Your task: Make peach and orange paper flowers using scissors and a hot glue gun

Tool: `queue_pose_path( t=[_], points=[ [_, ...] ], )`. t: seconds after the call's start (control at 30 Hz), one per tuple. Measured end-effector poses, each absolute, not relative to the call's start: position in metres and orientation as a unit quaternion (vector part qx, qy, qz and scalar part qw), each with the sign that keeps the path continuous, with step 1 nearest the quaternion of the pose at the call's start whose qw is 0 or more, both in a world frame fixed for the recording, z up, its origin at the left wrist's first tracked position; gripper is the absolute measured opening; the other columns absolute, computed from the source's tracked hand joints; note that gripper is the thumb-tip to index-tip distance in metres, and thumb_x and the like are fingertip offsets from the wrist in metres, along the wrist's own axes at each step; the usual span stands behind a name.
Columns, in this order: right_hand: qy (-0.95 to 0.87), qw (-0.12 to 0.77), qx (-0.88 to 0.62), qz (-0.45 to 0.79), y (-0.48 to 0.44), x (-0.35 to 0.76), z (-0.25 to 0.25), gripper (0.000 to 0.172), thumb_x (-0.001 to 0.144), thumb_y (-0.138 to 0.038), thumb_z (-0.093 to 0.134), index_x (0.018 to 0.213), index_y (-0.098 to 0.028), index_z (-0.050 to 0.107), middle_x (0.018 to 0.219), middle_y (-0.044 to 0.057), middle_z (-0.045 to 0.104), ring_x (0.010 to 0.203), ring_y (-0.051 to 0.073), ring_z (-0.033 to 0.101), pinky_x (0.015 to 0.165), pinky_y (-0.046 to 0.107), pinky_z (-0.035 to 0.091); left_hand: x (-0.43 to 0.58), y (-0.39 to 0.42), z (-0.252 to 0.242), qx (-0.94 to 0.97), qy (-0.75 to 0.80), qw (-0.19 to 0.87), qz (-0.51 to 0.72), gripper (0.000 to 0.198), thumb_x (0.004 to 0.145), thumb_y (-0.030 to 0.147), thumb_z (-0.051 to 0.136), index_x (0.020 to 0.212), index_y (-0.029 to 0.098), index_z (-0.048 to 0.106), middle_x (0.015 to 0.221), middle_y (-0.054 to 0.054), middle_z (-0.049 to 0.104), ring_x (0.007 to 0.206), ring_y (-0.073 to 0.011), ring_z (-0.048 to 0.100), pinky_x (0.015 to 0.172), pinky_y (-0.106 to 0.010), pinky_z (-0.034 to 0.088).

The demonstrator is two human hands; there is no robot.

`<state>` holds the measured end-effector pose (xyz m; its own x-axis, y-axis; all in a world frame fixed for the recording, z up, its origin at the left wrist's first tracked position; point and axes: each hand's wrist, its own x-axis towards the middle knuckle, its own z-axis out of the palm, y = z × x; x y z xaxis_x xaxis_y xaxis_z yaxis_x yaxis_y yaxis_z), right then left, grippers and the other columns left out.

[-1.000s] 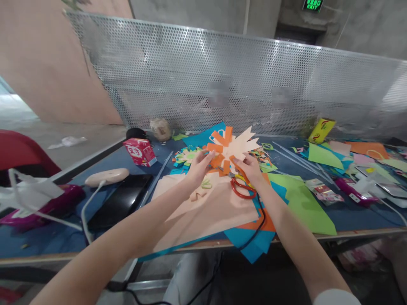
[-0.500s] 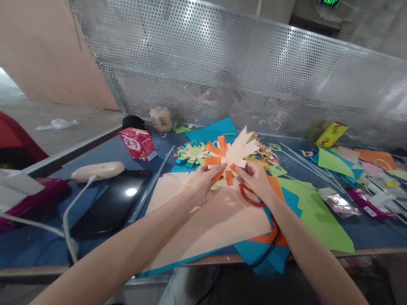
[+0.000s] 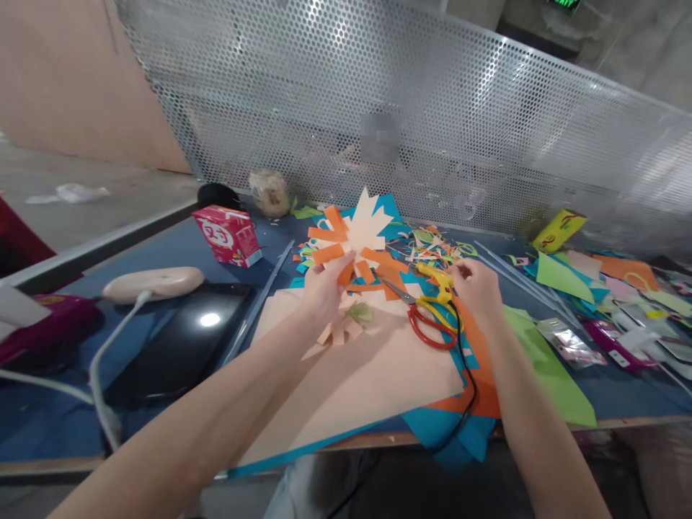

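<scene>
A paper flower of pale peach paper, with orange strips attached around part of it, is pinched by its lower edge in my left hand. My right hand has its fingers curled together beside the back of a yellow glue gun; whether they grip it or something small is hidden. Red-handled scissors lie just below the gun, blades toward the flower. Beneath my left hand, cut peach pieces and a green paper curl rest on a peach sheet.
Paper scraps are heaped behind the gun. Blue, orange and green sheets spread to the right. On the left are a black tablet, a white corded device and a red box. The gun's black cord runs over the front edge.
My right hand has let go of the flower and moved right, to the glue gun. My left hand has shifted left with the flower, uncovering the scissors and pieces beneath.
</scene>
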<state>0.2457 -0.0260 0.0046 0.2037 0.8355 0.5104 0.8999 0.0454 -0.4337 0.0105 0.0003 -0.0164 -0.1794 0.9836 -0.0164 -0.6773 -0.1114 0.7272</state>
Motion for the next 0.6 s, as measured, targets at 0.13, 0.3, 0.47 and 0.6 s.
queue_pose_path(
  t=[0.13, 0.3, 0.47, 0.6],
  points=[
    [-0.522, 0.245, -0.817, 0.011, -0.022, 0.248, 0.001, 0.039, 0.075, -0.057, 0.045, 0.063, -0.021, 0.055, 0.073, 0.009, 0.064, 0.073, 0.023, 0.059, 0.063, 0.031, 0.039, 0.009, 0.0, -0.016, 0.261, 0.31, 0.596, 0.694, 0.031, 0.045, 0.02, 0.08, 0.069, 0.016, 0.061, 0.068, 0.002, 0.068, 0.059, -0.0097, 0.061, 0.05, -0.018, 0.046],
    [-0.538, 0.25, -0.794, 0.134, -0.002, 0.258, -0.022, 0.039, 0.06, -0.045, 0.064, 0.04, -0.022, 0.04, 0.045, 0.001, 0.046, 0.057, 0.019, 0.053, 0.055, 0.028, 0.037, 0.013, -0.003, -0.015, 0.287, 0.296, 0.598, 0.687, 0.033, 0.045, 0.021, 0.08, 0.071, 0.017, 0.059, 0.067, 0.002, 0.069, 0.061, -0.0125, 0.063, 0.055, -0.022, 0.049],
    [-0.523, 0.36, -0.752, 0.173, 0.003, 0.26, -0.024, 0.022, 0.064, -0.035, 0.053, 0.05, -0.023, 0.041, 0.045, -0.002, 0.045, 0.048, 0.015, 0.049, 0.045, 0.026, 0.037, 0.01, -0.001, -0.017, 0.287, 0.308, 0.605, 0.676, 0.028, 0.05, 0.022, 0.077, 0.07, 0.018, 0.057, 0.067, 0.003, 0.066, 0.059, -0.0108, 0.06, 0.052, -0.021, 0.046],
    [-0.518, 0.469, -0.675, 0.239, -0.002, 0.249, -0.017, 0.014, 0.065, -0.031, 0.045, 0.076, -0.023, 0.043, 0.075, 0.002, 0.061, 0.056, 0.014, 0.059, 0.047, 0.026, 0.044, 0.009, 0.002, -0.018, 0.268, 0.309, 0.613, 0.676, 0.031, 0.047, 0.022, 0.078, 0.07, 0.018, 0.057, 0.07, 0.004, 0.066, 0.06, -0.0102, 0.06, 0.053, -0.021, 0.045]
  ],
)
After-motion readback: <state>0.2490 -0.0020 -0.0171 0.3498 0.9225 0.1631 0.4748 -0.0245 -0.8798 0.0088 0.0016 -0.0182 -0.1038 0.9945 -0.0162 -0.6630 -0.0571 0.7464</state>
